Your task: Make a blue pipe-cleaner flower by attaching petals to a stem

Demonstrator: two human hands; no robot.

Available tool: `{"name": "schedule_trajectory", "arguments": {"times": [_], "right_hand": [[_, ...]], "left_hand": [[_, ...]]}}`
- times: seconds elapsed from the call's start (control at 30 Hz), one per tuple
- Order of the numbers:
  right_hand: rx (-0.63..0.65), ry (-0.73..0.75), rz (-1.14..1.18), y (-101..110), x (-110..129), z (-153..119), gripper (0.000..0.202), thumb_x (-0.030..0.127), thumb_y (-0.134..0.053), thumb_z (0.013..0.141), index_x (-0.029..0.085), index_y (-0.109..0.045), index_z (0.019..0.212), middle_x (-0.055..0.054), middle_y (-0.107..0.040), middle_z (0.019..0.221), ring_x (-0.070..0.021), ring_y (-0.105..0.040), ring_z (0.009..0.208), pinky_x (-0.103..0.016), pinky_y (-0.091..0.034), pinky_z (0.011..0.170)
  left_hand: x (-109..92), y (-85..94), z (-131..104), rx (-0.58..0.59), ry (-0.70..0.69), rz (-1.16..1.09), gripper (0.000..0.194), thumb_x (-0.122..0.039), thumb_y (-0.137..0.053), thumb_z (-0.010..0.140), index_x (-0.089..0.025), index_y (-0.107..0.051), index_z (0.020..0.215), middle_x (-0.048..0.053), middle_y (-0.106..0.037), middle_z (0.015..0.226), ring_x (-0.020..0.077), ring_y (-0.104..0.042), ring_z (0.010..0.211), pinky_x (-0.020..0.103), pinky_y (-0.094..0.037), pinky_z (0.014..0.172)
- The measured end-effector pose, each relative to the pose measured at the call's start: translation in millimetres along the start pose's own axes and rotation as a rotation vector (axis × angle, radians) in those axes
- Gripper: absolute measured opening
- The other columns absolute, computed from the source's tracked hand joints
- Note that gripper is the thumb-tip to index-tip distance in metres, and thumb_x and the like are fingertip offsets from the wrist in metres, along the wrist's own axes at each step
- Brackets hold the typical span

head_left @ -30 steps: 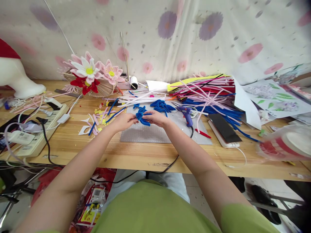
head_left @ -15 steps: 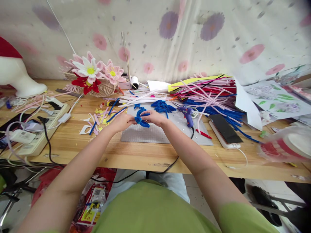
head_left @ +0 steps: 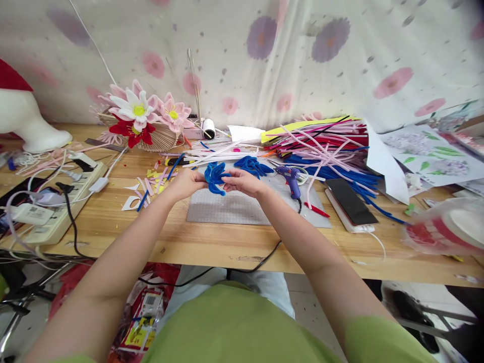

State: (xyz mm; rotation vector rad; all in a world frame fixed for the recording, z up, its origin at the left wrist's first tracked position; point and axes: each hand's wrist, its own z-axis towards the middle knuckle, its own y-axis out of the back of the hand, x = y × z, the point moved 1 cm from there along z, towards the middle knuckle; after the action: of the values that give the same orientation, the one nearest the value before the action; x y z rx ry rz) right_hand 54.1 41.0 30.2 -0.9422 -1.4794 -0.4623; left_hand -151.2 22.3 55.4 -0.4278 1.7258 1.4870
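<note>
While the left hand (head_left: 186, 184) pinches the blue petalled piece (head_left: 215, 176) above the left part of the grey mat (head_left: 227, 209), fingers of the right hand (head_left: 244, 182) touch its right edge; whether they grip, I cannot tell. Probably best to steady it lightly, easing each petal without crushing neighbours.

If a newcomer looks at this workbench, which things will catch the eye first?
Most likely the pink, white and red flowers come first, at the back left of the wooden table. Then the bright blue petalled piece between the left hand and the right hand, over the gray mat. The heap of colored stems, toward the back right, would probably follow.
</note>
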Motion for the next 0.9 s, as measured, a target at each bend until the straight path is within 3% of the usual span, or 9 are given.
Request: {"name": "schedule_trajectory", "arguments": {"times": [0.2, 0.47, 0.7, 0.9], "right_hand": [[-0.085, 0.02, 0.042, -6.5, -0.9, 7.1, 0.025, 0.026, -0.076, 0.062, 0.015, -0.061, 0.079, 0.001, -0.064, 0.068, -0.0069, -0.056, 0.058, -0.021, -0.048, 0.061], [-0.13, 0.037, 0.029, -5.8, 0.7, 10.0, 0.026, 0.031, -0.076, 0.058, 0.015, -0.059, 0.072, 0.003, -0.059, 0.059, -0.0061, -0.052, 0.054, -0.019, -0.044, 0.056], [-0.125, 0.09, -0.02, -8.1, 0.4, 11.7, 0.032, 0.034, -0.074, 0.058, 0.018, -0.058, 0.081, 0.005, -0.057, 0.062, -0.0052, -0.049, 0.054, -0.019, -0.04, 0.055], [-0.123, 0.119, -0.066, -9.3, 5.1, 12.8, 0.032, 0.037, -0.073, 0.061, 0.018, -0.057, 0.081, 0.005, -0.057, 0.067, -0.0062, -0.051, 0.06, -0.02, -0.041, 0.059]], "left_hand": [[-1.3, -3.8, -2.6, -0.132, 0.007, -0.001, 0.023, -0.034, -0.066, 0.065, -0.019, -0.076, 0.078, 0.003, -0.074, 0.079, 0.0215, -0.065, 0.078, 0.029, -0.048, 0.075], [-12.5, -4.5, -3.5, 0.053, 0.053, -0.251, 0.03, -0.03, -0.071, 0.058, -0.013, -0.072, 0.082, 0.005, -0.073, 0.08, 0.0208, -0.065, 0.078, 0.034, -0.049, 0.079], [-12.2, -6.4, -4.1, 0.077, 0.051, -0.211, 0.025, -0.028, -0.07, 0.057, -0.014, -0.071, 0.077, 0.002, -0.072, 0.075, 0.019, -0.064, 0.073, 0.032, -0.049, 0.076], [-2.3, -9.7, -3.0, -0.028, 0.071, -0.201, 0.014, -0.026, -0.068, 0.061, -0.016, -0.071, 0.07, 0.0, -0.071, 0.069, 0.0178, -0.064, 0.072, 0.031, -0.049, 0.077]]}}
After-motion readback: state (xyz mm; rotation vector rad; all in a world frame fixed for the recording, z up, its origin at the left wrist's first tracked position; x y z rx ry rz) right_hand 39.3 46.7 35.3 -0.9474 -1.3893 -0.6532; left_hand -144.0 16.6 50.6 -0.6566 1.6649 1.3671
